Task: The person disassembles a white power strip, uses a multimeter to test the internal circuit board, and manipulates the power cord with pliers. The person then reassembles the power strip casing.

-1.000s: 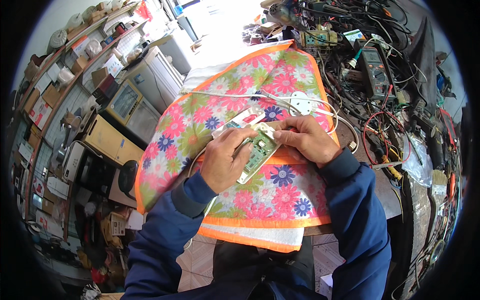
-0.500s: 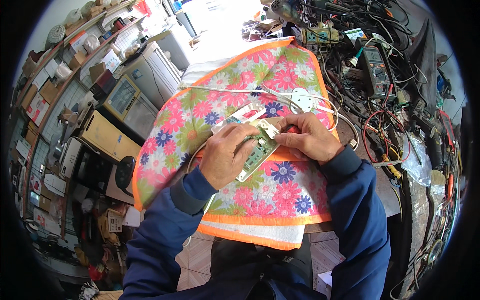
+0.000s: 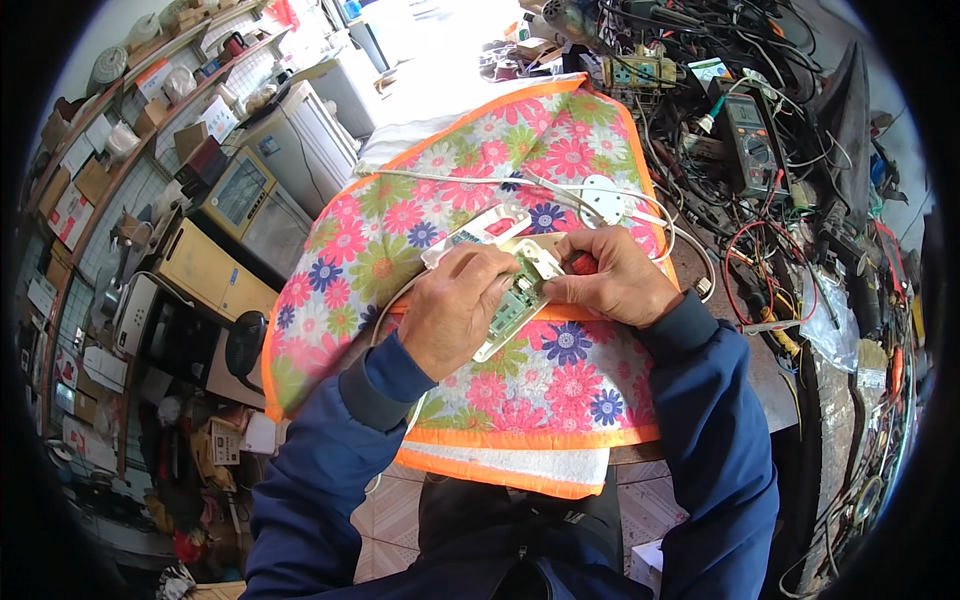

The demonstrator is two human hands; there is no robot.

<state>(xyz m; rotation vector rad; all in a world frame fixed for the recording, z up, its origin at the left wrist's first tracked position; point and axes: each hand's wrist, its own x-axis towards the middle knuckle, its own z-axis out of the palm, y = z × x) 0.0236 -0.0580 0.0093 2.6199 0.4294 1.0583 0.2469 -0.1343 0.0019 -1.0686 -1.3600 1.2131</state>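
Head view: the board (image 3: 508, 312) is sitting between the fingers, left hand (image 3: 453, 312) clasping its side, apparently bracing it, right hand (image 3: 617, 280) pinching a red piece (image 3: 581, 263) by its far corner; quilt (image 3: 500, 405) lying beneath them, probably cushioning; cover (image 3: 492, 224) resting beyond the left fingertips.

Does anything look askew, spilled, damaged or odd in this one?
No spill or clear damage shows. At right, a tangle of cables crowds a multimeter, the untidiest spot. The flowered cloth lies askew, a white layer showing past its front edge. The casing in the left hand is open, its green circuit board bare.
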